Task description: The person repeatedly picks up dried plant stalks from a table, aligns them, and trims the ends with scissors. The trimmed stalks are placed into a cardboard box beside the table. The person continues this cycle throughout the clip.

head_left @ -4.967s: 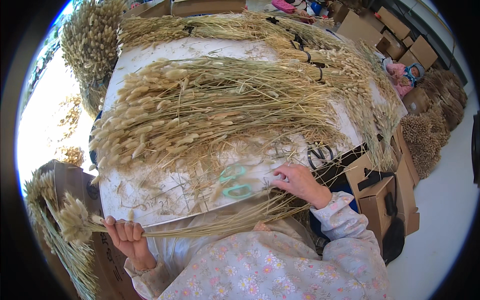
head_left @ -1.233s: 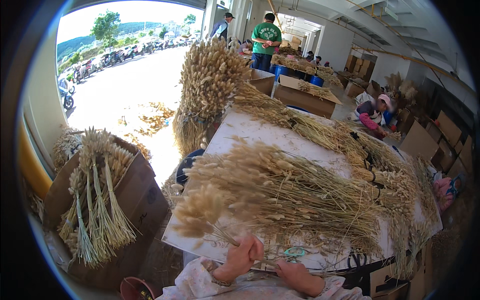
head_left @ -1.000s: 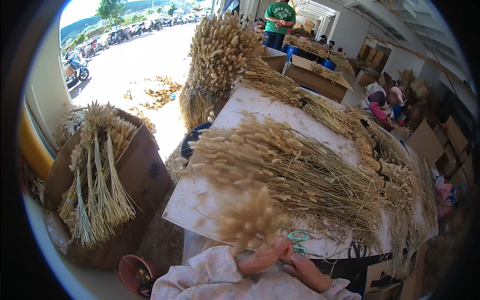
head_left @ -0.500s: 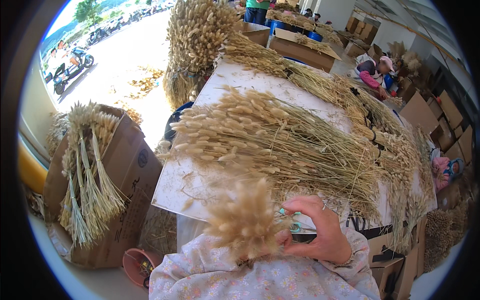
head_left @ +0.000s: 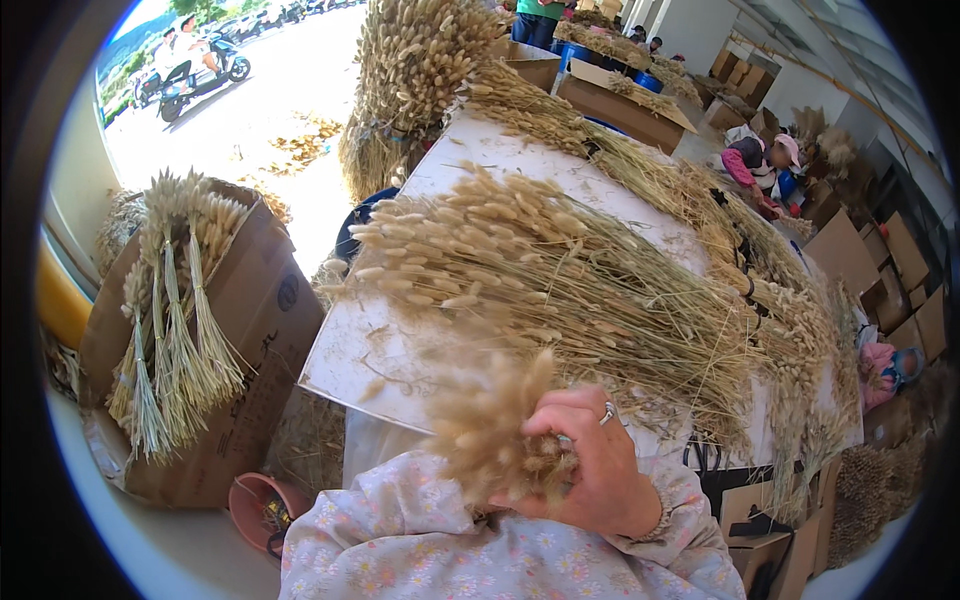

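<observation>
A small bunch of dried bunny-tail grass (head_left: pixel 480 420) stands upright before my chest, its fluffy tan heads upward and partly blurred. My right hand (head_left: pixel 598 475), with a ring on one finger, curls its fingers round the right side of the heads. My left hand is hidden behind the bunch and sleeve, so its grip cannot be made out. Just beyond, a large loose heap of the same dried grass (head_left: pixel 560 270) lies across the white table (head_left: pixel 345 350), heads left and stems right.
At left, a cardboard box (head_left: pixel 255 350) carries several tied bunches (head_left: pixel 180 310); a pink bucket (head_left: pixel 250 510) sits below. A tall sheaf (head_left: pixel 415 80) stands by the far left corner. Tied bundles (head_left: pixel 730 240) line the table's right side. A co-worker (head_left: pixel 765 165) bends among boxes at right.
My right hand has moved left and closed onto the heads; before, its thumb and fingers were spread beside the bunch. Teal-handled scissors behind it are now hidden. A scooter outside has moved right.
</observation>
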Motion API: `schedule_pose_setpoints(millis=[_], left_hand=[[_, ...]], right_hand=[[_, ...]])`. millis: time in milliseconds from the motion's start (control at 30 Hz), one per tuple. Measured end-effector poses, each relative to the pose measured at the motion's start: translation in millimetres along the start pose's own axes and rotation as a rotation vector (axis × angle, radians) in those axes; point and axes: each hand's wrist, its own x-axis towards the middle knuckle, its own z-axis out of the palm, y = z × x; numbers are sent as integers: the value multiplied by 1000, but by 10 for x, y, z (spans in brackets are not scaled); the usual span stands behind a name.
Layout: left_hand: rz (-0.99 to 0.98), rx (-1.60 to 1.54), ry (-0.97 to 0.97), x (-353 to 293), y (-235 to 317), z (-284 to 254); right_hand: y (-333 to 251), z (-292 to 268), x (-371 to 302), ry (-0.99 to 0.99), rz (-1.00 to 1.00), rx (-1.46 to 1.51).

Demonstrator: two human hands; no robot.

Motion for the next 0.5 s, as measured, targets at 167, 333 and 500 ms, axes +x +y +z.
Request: schedule_pose_setpoints(millis=[167,333,500], left_hand=[[9,-6,-1,10,-3,5],[29,-10,9,16,-8,50],[51,-19,23,29,-13,72]], right_hand=[[15,-38,10,0,14,92],[25,-91,29,1,40,172],[47,-155,48,-46,17,123]])
